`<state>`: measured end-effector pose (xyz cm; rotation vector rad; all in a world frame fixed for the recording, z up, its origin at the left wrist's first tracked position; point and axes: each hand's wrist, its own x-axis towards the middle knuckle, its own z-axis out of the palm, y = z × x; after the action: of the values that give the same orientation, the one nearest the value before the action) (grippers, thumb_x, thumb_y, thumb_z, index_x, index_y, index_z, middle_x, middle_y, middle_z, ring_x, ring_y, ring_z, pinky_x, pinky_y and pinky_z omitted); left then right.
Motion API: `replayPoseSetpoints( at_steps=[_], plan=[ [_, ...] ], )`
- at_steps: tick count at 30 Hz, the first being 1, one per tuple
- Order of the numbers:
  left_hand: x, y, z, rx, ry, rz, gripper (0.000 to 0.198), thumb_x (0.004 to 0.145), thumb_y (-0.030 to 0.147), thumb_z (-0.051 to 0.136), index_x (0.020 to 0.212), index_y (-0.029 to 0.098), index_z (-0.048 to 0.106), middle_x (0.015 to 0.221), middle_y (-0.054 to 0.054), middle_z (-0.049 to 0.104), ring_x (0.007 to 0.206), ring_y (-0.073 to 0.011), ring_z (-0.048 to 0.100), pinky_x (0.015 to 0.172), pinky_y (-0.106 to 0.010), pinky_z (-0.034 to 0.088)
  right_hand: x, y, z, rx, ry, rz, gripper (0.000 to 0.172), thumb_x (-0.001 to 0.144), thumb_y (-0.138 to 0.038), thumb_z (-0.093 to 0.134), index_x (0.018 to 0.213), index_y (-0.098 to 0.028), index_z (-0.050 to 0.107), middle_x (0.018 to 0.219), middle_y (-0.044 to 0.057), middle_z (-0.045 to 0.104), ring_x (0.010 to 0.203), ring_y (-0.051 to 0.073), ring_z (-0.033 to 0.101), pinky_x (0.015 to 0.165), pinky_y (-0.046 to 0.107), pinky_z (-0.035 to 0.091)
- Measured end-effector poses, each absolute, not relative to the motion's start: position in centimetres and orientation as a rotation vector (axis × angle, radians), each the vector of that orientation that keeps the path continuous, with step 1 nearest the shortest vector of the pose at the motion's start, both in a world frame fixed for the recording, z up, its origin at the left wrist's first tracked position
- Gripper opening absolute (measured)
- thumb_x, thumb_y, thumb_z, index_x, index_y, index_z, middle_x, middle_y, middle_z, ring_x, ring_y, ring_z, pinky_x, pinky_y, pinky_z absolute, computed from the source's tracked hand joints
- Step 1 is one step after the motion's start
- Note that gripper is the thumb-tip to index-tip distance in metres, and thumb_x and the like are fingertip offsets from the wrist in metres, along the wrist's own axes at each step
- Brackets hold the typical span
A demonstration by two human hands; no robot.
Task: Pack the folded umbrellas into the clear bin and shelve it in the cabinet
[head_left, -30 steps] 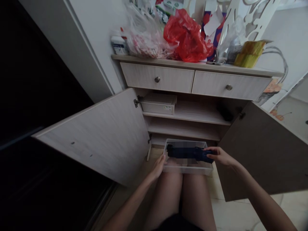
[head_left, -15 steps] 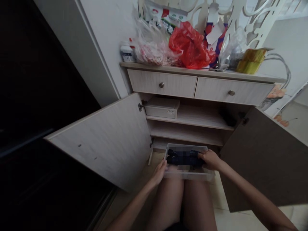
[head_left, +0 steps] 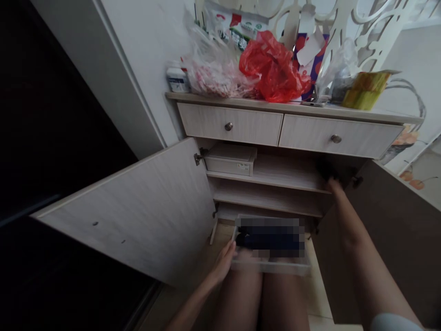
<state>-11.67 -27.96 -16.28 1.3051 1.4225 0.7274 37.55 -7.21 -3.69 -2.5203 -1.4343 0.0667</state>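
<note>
The left hand (head_left: 223, 263) is resting against the left edge of a clear plastic box (head_left: 268, 269), its fingers (head_left: 231, 250) lying close together and not visibly clamped. Inside the box is a dark blue item (head_left: 270, 236), pixelated past naming. The box is sitting just beyond the bare thighs (head_left: 239, 303). The right hand (head_left: 332, 185) is hovering at the front of the middle cabinet shelf (head_left: 268, 180), right beside a dark object (head_left: 324, 169), but its fingers are too dark and blurred to tell whether they are apart or closed. A white box (head_left: 230, 161) is sitting on the shelf to the left, between the two open cabinet doors (head_left: 138, 211). Above the two drawers (head_left: 230, 126), the cabinet top is holding a red plastic bag (head_left: 274, 69) and a clear bag of pink-printed items (head_left: 215, 73) — a white bottle (head_left: 177, 80) is standing beside them.
</note>
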Motion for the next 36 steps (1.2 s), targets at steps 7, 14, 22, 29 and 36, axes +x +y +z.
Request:
replayPoseSetpoints(
  at_steps=[7, 14, 22, 29, 36],
  plan=[
    [-11.3, -28.2, -15.4, 1.256, 1.441, 0.753, 0.093, 0.074, 0.088, 0.035, 0.130, 0.018, 0.059, 0.123, -0.012, 0.068, 0.108, -0.0304, 0.065, 0.103, -0.040, 0.044, 35.3, -7.9, -6.6, -2.389, -1.188, -0.112, 0.049, 0.093, -0.014, 0.034, 0.140, -0.014, 0.049, 0.130, 0.028, 0.050, 0.112, 0.036, 0.062, 0.085, 0.052, 0.052],
    [-11.0, -28.6, -14.8, 1.278, 1.415, 0.779, 0.094, 0.076, 0.085, 0.037, 0.135, 0.013, 0.056, 0.123, -0.014, 0.067, 0.102, -0.0293, 0.066, 0.100, -0.039, 0.046, 33.4, -12.2, -5.2, -1.670, -0.562, 0.527, 0.034, 0.073, -0.030, 0.071, 0.101, -0.017, 0.057, 0.094, 0.008, 0.063, 0.083, 0.021, 0.065, 0.068, 0.035, 0.060],
    [-10.7, -28.6, -14.4, 1.304, 1.418, 0.730, 0.087, 0.080, 0.083, 0.034, 0.132, 0.018, 0.059, 0.124, -0.011, 0.068, 0.103, -0.0288, 0.067, 0.099, -0.041, 0.048, 29.6, -25.6, -5.8, -1.347, -0.954, 1.137, 0.038, 0.059, -0.038, 0.080, 0.085, -0.021, 0.058, 0.079, 0.000, 0.063, 0.063, 0.014, 0.061, 0.048, 0.022, 0.054],
    [-10.1, -28.9, -14.0, 1.376, 1.388, 0.832, 0.085, 0.083, 0.081, 0.031, 0.132, 0.018, 0.062, 0.135, -0.012, 0.064, 0.130, -0.0334, 0.054, 0.111, -0.045, 0.040, 26.5, -30.7, -5.6, -1.260, -1.633, 1.468, 0.031, 0.069, -0.035, 0.074, 0.092, -0.020, 0.060, 0.072, -0.003, 0.059, 0.059, 0.012, 0.054, 0.054, 0.024, 0.047],
    [-10.2, -28.9, -14.6, 1.404, 1.350, 0.893, 0.092, 0.084, 0.081, 0.029, 0.140, 0.012, 0.054, 0.151, -0.014, 0.048, 0.146, -0.0283, 0.036, 0.123, -0.041, 0.021, 23.7, -29.4, -6.1, -1.347, -2.332, 0.935, 0.028, 0.069, -0.015, 0.064, 0.094, -0.023, 0.074, 0.104, 0.006, 0.071, 0.092, 0.022, 0.064, 0.086, 0.034, 0.049]
  ],
)
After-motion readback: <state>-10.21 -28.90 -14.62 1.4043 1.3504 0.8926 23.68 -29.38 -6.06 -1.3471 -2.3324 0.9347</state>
